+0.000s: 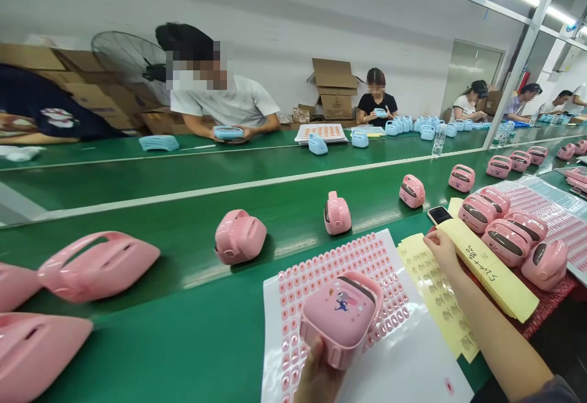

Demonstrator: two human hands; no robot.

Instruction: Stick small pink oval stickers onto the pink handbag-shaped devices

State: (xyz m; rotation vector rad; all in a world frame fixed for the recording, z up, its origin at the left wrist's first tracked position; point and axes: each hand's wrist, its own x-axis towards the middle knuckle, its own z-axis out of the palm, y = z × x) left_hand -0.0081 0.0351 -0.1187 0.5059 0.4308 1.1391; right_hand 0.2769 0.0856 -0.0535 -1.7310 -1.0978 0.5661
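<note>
Pink plastic handheld gadget (pixel 342 314) gripped tight by L hand (pixel 318 378) at 6 o'clock; R hand (pixel 443 250) at 1 o'clock on long yellow paper strip (pixel 486 268), can't tell if fingers pinch it.

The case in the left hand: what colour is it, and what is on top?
The case is pink with a small blue figure; head view.

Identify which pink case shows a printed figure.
The pink case in the left hand, with a small blue figure on top; the others sit on the green bench, showing none.
</note>
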